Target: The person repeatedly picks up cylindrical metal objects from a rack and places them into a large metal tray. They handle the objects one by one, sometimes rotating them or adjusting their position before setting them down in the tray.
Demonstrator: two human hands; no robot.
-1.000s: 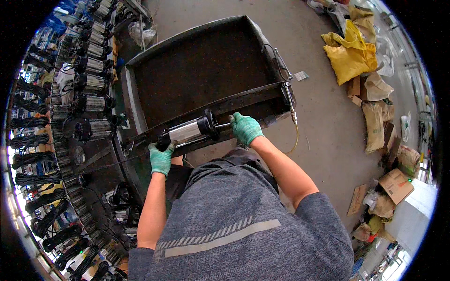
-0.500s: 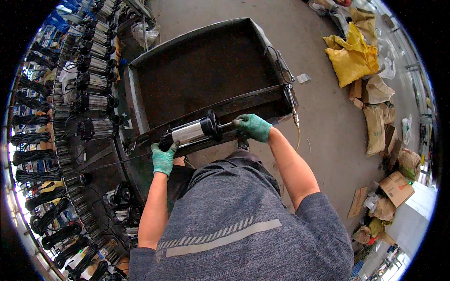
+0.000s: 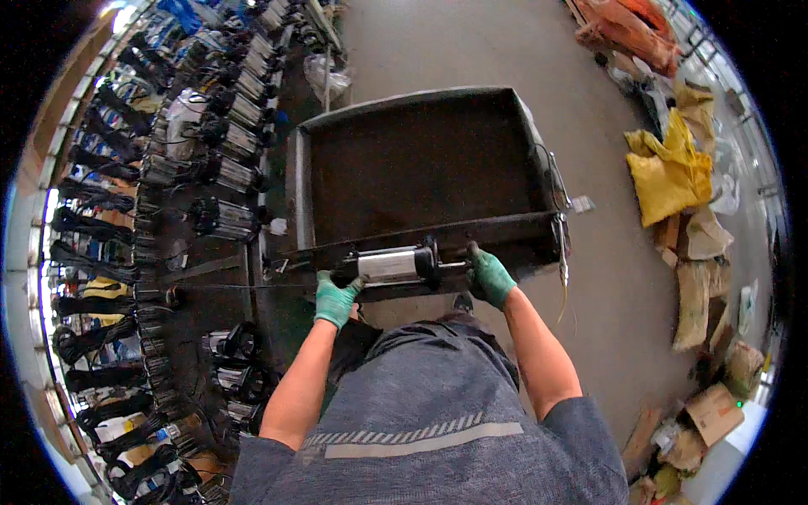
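Note:
A silver cylindrical pump motor (image 3: 392, 265) with black end caps lies crosswise over the near edge of a dark metal tank (image 3: 421, 160). My left hand (image 3: 337, 300), in a green glove, is closed around its black left end. At the other end, my right hand (image 3: 489, 275), also green-gloved, grips the thin metal shaft (image 3: 454, 265) that sticks out past the black flange. A black cable (image 3: 227, 287) runs left from the motor's left end. The tank's inside is dark, and its contents cannot be made out.
Rows of similar motors (image 3: 225, 219) and coiled black cables (image 3: 93, 227) fill the left side. A hose with a metal fitting (image 3: 564, 252) hangs at the tank's right corner. Yellow sacks (image 3: 669, 172) and a cardboard box (image 3: 714, 414) lie along the right.
The view has shifted, so tank and surroundings appear lower and further right. The motor is turned from slanted to nearly level, both hands still holding its ends.

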